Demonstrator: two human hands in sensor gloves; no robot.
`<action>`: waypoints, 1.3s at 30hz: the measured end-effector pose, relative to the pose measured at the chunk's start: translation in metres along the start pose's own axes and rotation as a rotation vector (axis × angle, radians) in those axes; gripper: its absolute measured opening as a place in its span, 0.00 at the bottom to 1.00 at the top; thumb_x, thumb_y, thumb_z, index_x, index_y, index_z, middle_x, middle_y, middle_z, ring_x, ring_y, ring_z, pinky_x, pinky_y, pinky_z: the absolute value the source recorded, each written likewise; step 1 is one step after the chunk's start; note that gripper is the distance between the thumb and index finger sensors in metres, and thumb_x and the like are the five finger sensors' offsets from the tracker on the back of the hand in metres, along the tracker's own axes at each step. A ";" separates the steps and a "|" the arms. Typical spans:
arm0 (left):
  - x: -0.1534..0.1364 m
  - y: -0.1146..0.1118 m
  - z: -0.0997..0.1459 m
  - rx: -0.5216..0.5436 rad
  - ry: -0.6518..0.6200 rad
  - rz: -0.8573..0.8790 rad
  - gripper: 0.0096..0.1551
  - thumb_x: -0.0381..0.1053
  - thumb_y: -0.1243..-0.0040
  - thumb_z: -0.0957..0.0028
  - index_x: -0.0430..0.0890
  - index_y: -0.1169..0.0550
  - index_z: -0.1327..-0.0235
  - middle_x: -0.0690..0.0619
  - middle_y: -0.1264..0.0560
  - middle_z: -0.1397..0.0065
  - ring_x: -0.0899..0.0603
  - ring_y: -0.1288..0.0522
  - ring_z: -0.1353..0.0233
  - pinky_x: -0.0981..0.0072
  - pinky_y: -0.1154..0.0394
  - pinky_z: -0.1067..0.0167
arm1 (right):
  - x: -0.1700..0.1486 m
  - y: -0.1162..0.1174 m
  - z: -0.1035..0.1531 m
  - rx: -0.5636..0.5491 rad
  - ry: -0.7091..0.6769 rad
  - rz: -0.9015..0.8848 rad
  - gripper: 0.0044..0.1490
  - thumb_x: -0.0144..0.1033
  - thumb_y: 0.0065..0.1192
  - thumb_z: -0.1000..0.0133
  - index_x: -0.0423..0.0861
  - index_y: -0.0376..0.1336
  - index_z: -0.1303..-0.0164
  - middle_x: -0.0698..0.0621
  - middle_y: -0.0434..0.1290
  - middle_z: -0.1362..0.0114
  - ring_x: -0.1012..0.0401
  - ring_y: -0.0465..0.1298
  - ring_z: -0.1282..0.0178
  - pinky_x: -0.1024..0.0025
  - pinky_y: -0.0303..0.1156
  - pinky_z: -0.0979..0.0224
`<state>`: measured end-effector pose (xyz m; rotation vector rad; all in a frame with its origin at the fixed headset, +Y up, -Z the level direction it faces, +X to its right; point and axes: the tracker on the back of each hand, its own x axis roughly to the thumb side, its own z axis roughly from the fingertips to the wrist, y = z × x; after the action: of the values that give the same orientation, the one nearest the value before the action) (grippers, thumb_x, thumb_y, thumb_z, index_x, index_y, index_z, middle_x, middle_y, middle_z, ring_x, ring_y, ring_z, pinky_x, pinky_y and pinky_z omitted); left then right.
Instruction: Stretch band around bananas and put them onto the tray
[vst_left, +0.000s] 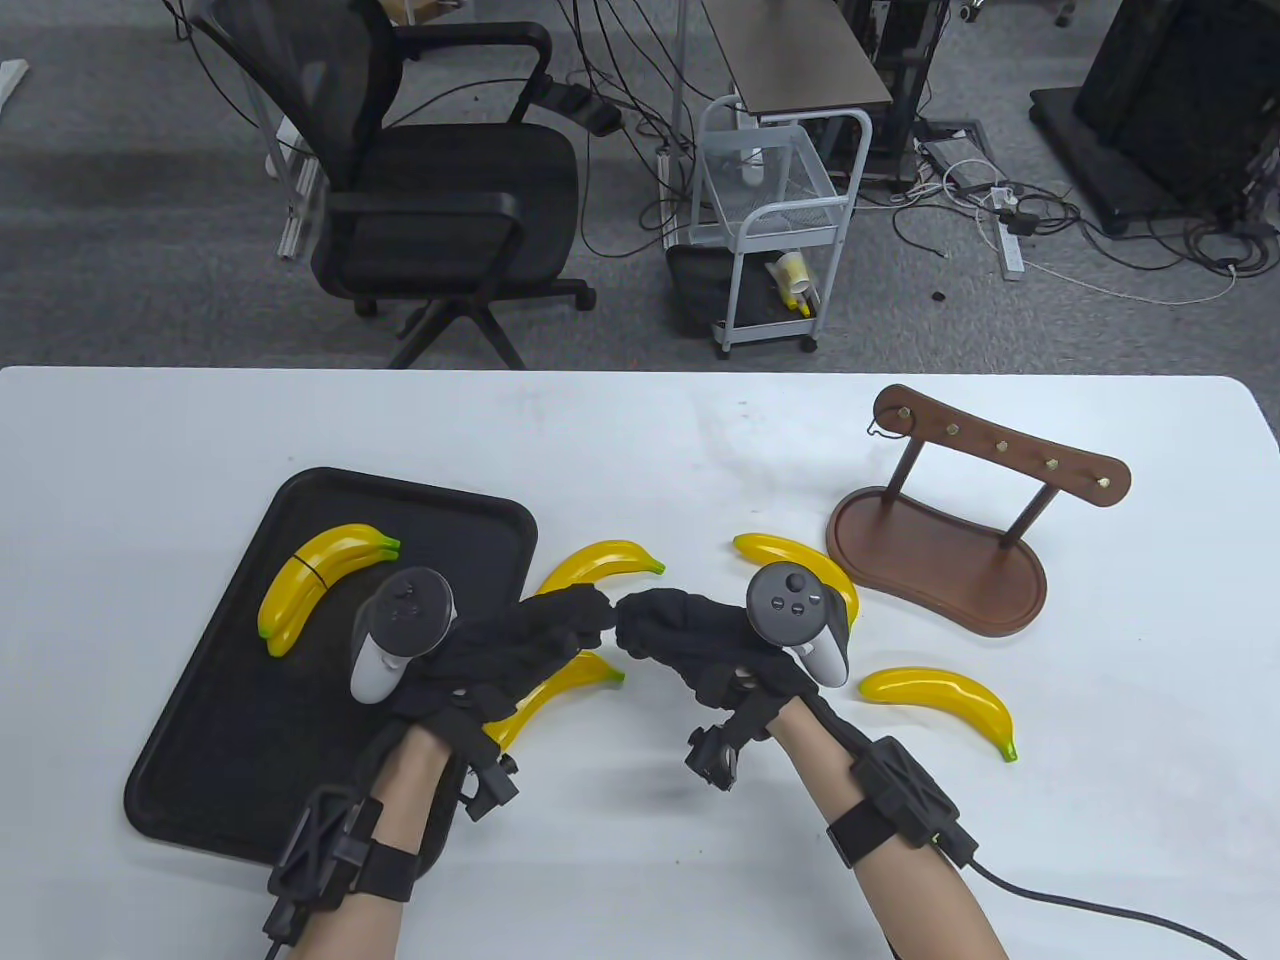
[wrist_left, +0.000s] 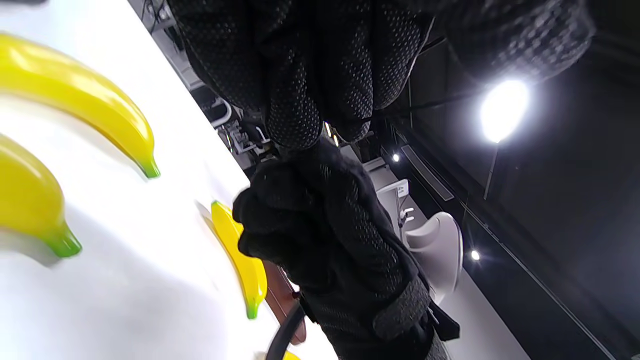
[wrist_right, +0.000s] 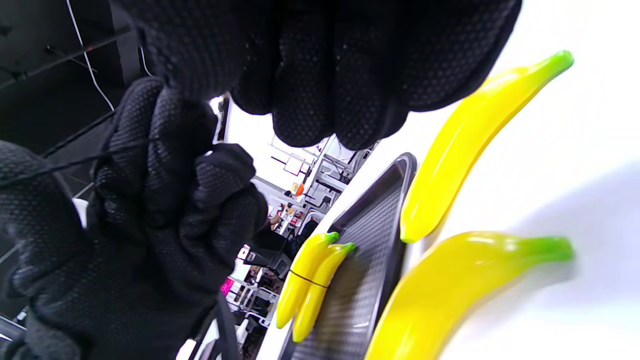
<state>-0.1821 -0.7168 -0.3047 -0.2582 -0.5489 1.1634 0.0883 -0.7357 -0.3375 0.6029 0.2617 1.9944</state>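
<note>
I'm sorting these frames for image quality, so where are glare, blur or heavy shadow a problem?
Table view: evenly lit and sharp, only soft shadows under the gloved hands on the white table. Left wrist view: a ceiling lamp flares white against a dark ceiling, and the near yellow plastic bananas are soft. Right wrist view: the black gloved right-hand fingers are underexposed, and the nearest yellow banana is blurred.

We wear black dotted-grip gloves on both hands: left hand (vst_left: 520, 640), right hand (vst_left: 690, 640). Grey trackers with buttons sit on their backs. Black strapped wrist modules trail black cables.
</note>
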 end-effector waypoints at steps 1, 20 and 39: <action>0.001 0.003 0.002 0.019 0.002 -0.019 0.41 0.67 0.50 0.48 0.50 0.32 0.23 0.52 0.26 0.21 0.41 0.24 0.24 0.46 0.33 0.23 | 0.000 -0.001 0.000 0.005 0.001 0.013 0.28 0.43 0.60 0.39 0.43 0.66 0.31 0.44 0.76 0.32 0.45 0.77 0.36 0.46 0.73 0.37; -0.015 0.042 0.026 0.245 0.160 -0.408 0.39 0.67 0.45 0.48 0.53 0.33 0.24 0.55 0.28 0.19 0.43 0.27 0.20 0.48 0.36 0.20 | 0.017 0.009 -0.019 0.060 -0.045 0.476 0.34 0.45 0.62 0.39 0.43 0.62 0.25 0.42 0.71 0.26 0.42 0.73 0.29 0.42 0.70 0.34; -0.029 0.045 0.030 0.258 0.201 -0.426 0.39 0.67 0.43 0.49 0.55 0.34 0.24 0.57 0.29 0.19 0.45 0.28 0.19 0.50 0.36 0.19 | -0.002 0.095 -0.064 0.255 -0.137 0.741 0.43 0.47 0.69 0.45 0.46 0.57 0.22 0.44 0.67 0.21 0.44 0.70 0.25 0.46 0.70 0.30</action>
<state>-0.2422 -0.7290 -0.3089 -0.0302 -0.2543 0.7714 -0.0176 -0.7785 -0.3521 1.1152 0.2281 2.6295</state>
